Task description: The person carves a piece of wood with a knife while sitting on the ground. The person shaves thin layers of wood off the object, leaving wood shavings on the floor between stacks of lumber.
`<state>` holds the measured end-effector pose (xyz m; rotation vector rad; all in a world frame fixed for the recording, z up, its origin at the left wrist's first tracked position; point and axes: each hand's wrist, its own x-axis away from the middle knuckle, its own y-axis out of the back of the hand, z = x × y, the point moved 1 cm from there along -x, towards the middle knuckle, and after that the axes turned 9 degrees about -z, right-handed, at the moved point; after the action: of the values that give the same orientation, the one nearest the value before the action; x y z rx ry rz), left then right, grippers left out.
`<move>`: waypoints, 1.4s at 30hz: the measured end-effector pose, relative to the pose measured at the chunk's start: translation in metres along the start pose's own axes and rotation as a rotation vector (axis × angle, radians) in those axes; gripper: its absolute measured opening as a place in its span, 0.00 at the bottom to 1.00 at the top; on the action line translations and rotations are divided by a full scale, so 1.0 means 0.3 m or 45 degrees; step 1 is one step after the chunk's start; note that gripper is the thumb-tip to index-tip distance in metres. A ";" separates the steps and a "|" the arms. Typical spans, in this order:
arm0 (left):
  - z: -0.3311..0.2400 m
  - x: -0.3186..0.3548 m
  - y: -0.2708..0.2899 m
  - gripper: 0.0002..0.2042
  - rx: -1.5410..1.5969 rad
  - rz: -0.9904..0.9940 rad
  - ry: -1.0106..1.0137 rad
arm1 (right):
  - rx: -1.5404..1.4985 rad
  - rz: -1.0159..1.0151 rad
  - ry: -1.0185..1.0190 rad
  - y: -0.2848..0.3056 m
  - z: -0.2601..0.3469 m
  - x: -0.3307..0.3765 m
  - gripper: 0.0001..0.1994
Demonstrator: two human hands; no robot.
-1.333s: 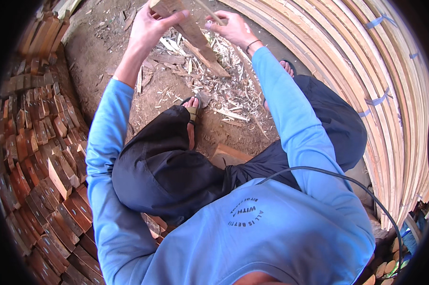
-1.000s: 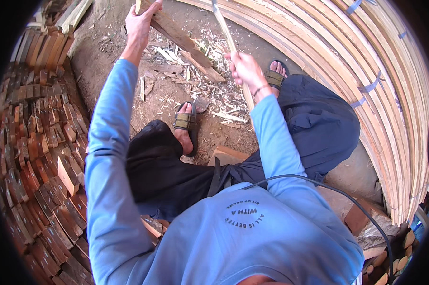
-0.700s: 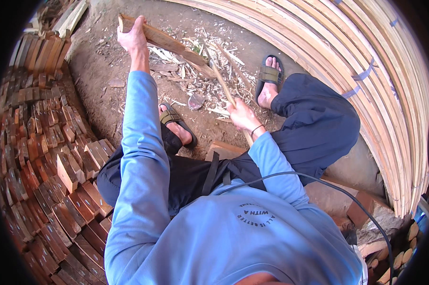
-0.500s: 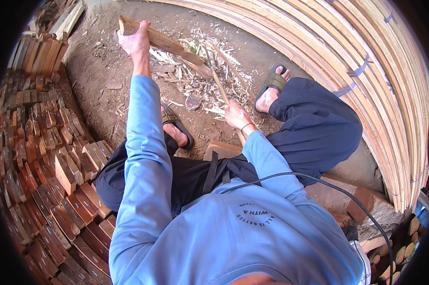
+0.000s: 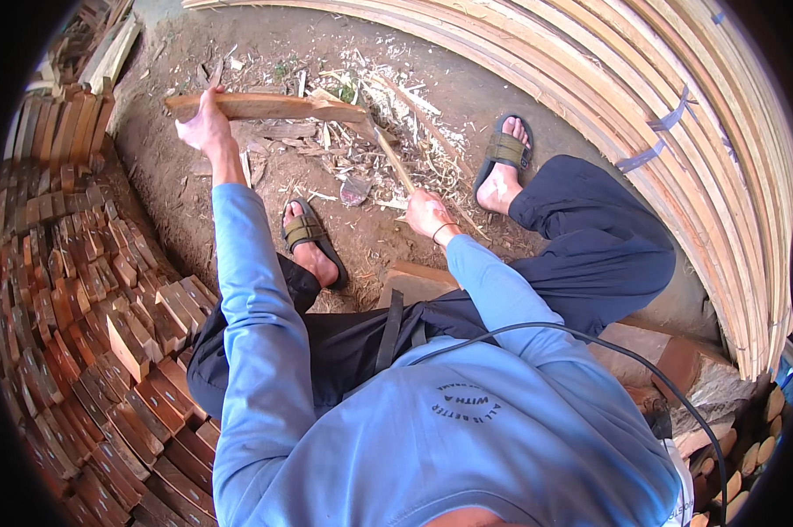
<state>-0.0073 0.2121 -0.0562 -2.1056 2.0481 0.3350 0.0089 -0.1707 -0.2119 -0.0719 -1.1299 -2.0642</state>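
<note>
A wooden plank lies lengthwise left to right across the dirt floor, its left end clasped in the left hand, arm stretched well forward. The right hand, nearer the body, is closed around the handle of a long blade that slants up to the plank's right end. Wood shavings litter the ground between two sandalled feet; stacked wood blocks flank the left, bundled slats the right.
</note>
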 end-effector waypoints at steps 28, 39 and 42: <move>-0.030 -0.010 -0.031 0.18 0.618 0.349 0.099 | -0.076 0.153 -0.167 0.066 0.100 0.002 0.16; 0.009 -0.004 0.029 0.33 0.482 0.062 0.096 | 0.047 0.218 0.032 -0.051 -0.029 -0.010 0.12; -0.043 0.059 0.001 0.36 0.350 -0.281 0.193 | -0.053 0.004 0.043 -0.043 -0.033 0.008 0.13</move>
<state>-0.0067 0.1915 -0.0488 -2.2076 1.7882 -0.1350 0.0019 -0.1755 -0.2260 -0.0590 -1.0662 -2.0789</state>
